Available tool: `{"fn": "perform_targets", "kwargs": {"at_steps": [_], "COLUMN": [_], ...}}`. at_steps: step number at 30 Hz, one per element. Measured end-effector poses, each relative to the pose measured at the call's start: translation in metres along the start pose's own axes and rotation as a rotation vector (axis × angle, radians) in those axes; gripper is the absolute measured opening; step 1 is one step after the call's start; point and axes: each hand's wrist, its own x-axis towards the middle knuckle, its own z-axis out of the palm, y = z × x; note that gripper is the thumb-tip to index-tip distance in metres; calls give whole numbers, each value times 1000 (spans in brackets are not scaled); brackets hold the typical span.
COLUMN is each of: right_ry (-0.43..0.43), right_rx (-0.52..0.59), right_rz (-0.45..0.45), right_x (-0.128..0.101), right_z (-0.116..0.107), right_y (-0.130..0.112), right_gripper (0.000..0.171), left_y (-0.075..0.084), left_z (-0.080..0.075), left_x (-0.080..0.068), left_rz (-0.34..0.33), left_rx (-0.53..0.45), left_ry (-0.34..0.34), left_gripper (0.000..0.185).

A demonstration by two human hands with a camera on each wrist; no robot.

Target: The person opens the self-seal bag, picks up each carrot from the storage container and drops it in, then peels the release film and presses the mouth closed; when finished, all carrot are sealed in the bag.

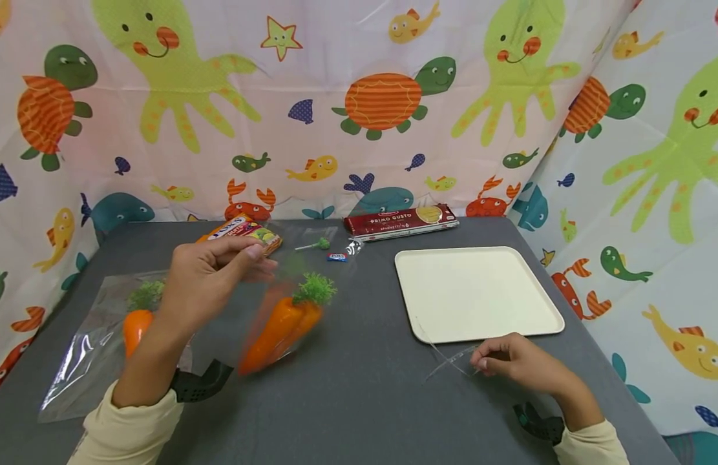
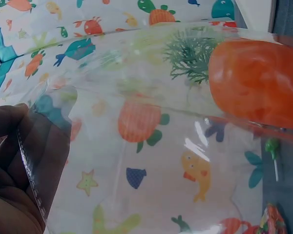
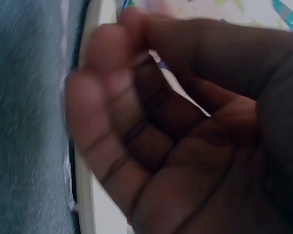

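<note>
My left hand (image 1: 210,274) is raised over the desk (image 1: 359,400), and its fingers (image 2: 10,146) pinch the top edge of a clear bag (image 2: 151,161) that hangs from them. Inside that bag sits an orange toy carrot (image 1: 280,326) with a green leafy top, tilted, its tip pointing down toward me. My right hand (image 1: 510,360) rests low on the desk just in front of the cream tray (image 1: 481,294), fingers (image 3: 107,97) curled and pinching a thin strip of clear plastic (image 1: 452,361) that trails off to the left. A second clear bag (image 1: 85,349) lies flat on the desk under my left forearm, holding another carrot (image 1: 136,326). Farther back lie a candy packet (image 1: 245,230), a green lollipop (image 1: 318,244), a small wrapped sweet (image 1: 337,257) and a red spaghetti box (image 1: 401,221).
</note>
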Motion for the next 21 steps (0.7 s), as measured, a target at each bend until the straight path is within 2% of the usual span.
{"fn": "perform_targets", "kwargs": {"at_steps": [6,10,14,21], "right_ry": [-106,-152,-65,201], "right_rx": [-17,-8,-80,-333], "right_rz": [-5,44,140,221], "right_x": [-4,-10,-18,-26], "right_z": [-2,-8,-20,-34], "right_y": [6,8,10,16], "right_gripper": [14,15,15,13], "left_y": [-1,-1,-1,-1], "left_z": [1,2,3,4], "left_x": [0,0,1,2], "left_rz": [7,13,13,13], "left_rx": [23,26,16,6], "left_ry": [5,4,1,1], "left_gripper": [14,14,14,14]}}
